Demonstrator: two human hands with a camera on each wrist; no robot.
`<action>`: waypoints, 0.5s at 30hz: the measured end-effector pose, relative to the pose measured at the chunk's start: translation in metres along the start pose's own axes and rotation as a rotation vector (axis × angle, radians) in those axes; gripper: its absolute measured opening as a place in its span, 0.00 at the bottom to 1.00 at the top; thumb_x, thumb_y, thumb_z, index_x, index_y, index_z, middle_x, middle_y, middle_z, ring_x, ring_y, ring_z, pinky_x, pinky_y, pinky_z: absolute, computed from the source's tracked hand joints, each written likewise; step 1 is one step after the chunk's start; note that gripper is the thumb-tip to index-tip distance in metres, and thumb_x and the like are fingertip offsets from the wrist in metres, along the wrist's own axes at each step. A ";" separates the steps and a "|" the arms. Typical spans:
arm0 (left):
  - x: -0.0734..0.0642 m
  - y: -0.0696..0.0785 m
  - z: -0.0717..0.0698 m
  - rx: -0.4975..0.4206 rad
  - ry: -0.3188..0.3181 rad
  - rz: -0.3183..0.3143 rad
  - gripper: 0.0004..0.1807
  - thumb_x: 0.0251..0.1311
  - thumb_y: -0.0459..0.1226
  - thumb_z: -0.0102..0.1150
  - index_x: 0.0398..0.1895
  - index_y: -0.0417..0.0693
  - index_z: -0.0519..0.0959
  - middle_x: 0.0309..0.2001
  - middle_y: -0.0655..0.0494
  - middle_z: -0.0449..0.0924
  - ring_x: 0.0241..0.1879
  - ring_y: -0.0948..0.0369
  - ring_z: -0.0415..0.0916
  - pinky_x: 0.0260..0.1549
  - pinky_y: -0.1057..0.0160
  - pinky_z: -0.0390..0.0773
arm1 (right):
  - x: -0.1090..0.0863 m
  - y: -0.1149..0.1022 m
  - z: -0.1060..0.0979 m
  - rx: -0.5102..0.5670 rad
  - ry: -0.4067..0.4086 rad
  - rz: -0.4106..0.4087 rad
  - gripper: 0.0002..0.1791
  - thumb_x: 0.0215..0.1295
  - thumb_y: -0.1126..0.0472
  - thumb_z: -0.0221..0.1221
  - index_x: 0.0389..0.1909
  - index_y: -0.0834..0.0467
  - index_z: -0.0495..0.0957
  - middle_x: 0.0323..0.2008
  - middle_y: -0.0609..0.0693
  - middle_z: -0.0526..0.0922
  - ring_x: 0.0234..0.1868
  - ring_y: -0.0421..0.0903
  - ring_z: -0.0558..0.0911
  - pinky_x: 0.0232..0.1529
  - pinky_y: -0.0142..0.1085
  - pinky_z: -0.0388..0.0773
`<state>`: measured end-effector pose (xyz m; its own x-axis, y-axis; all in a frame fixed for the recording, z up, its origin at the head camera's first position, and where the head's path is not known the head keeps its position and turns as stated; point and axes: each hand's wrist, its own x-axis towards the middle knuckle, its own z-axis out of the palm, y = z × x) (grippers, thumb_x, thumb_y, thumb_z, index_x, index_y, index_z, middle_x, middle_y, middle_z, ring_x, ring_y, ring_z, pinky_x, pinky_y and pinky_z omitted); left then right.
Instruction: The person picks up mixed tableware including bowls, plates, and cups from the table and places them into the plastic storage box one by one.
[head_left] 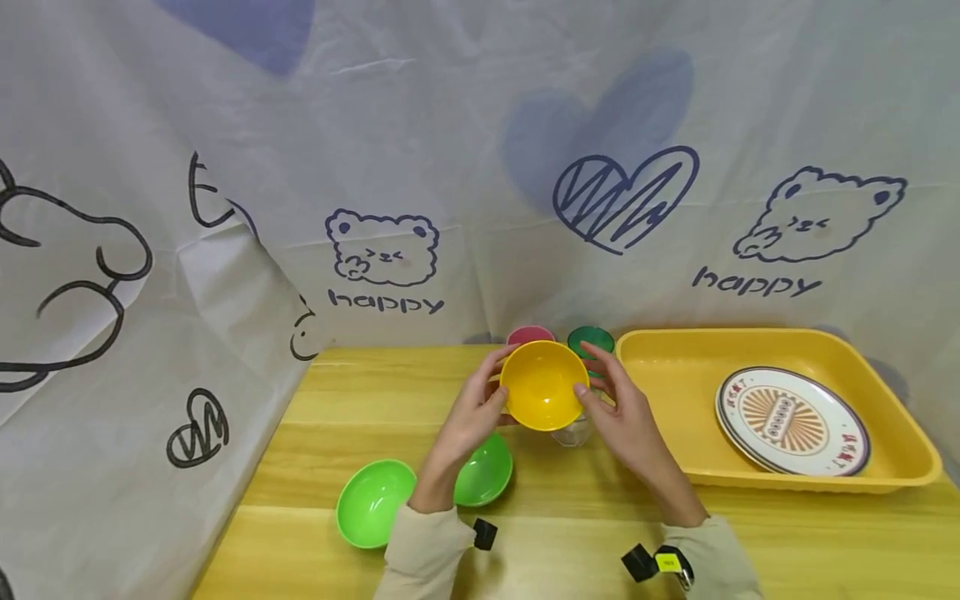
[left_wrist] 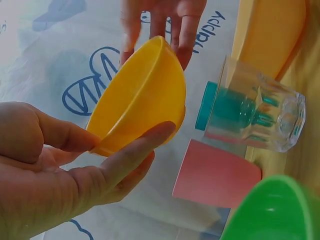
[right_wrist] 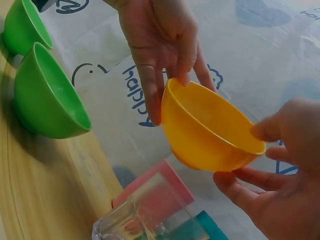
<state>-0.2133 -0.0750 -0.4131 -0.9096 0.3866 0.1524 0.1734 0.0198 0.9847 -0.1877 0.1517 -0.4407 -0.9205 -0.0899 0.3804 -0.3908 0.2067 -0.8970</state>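
While both hands grip its rim from opposite sides, the yellow bowl is located between them, held above the wooden table and tilted, its opening facing the head camera. The left hand pinches the bowl's left edge, thumb at the rim and fingers against the outer wall. The right hand pinches the right edge in the same manner.

Two green bowls are positioned on the near side of the left hand: the first green bowl to its left, the second green bowl just beside the left forearm and partly covered by it. Beyond the hands stand a pink cup and a teal cup. To the right of the right hand is a yellow tray containing stacked plates.

Only the head view shows the plates. The left wrist view shows the full body of the clear cup, mostly hidden by the hands in the head view. Both wrist views expose the yellow bowl's outer wall.

The yellow bowl is round, smooth and glossy. The clear cup is transparent with a faceted base; the pink cup is opaque and tapered. The plates bear a printed sunburst. The backdrop is creased white sheeting with line drawings.
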 end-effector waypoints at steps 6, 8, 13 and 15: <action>-0.002 0.002 0.004 -0.004 -0.038 0.011 0.33 0.74 0.20 0.38 0.78 0.51 0.61 0.69 0.38 0.64 0.61 0.40 0.73 0.44 0.47 0.87 | 0.002 -0.001 -0.004 -0.139 0.035 -0.032 0.24 0.76 0.66 0.57 0.70 0.62 0.70 0.65 0.60 0.77 0.59 0.57 0.81 0.56 0.34 0.80; -0.004 0.001 0.004 0.015 -0.060 0.016 0.33 0.73 0.21 0.40 0.78 0.50 0.60 0.70 0.38 0.63 0.62 0.39 0.72 0.47 0.44 0.85 | 0.003 -0.003 -0.007 -0.205 0.041 -0.021 0.23 0.76 0.66 0.57 0.70 0.62 0.71 0.63 0.60 0.78 0.56 0.56 0.82 0.57 0.41 0.82; -0.007 -0.001 0.004 0.128 -0.124 0.032 0.33 0.72 0.22 0.46 0.78 0.49 0.60 0.72 0.43 0.65 0.66 0.43 0.69 0.55 0.47 0.82 | 0.006 -0.005 -0.018 -0.294 0.063 0.002 0.19 0.76 0.66 0.57 0.65 0.62 0.74 0.55 0.61 0.85 0.50 0.56 0.86 0.50 0.47 0.84; -0.008 -0.001 0.004 0.186 -0.148 0.056 0.32 0.72 0.23 0.47 0.78 0.47 0.61 0.72 0.44 0.66 0.67 0.45 0.69 0.59 0.49 0.79 | 0.007 -0.006 -0.022 -0.331 0.084 0.000 0.16 0.75 0.67 0.58 0.61 0.64 0.76 0.50 0.63 0.87 0.47 0.57 0.88 0.47 0.47 0.85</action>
<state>-0.2047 -0.0741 -0.4158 -0.8339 0.5222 0.1787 0.3010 0.1590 0.9403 -0.1918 0.1718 -0.4278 -0.9120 -0.0123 0.4100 -0.3578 0.5127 -0.7805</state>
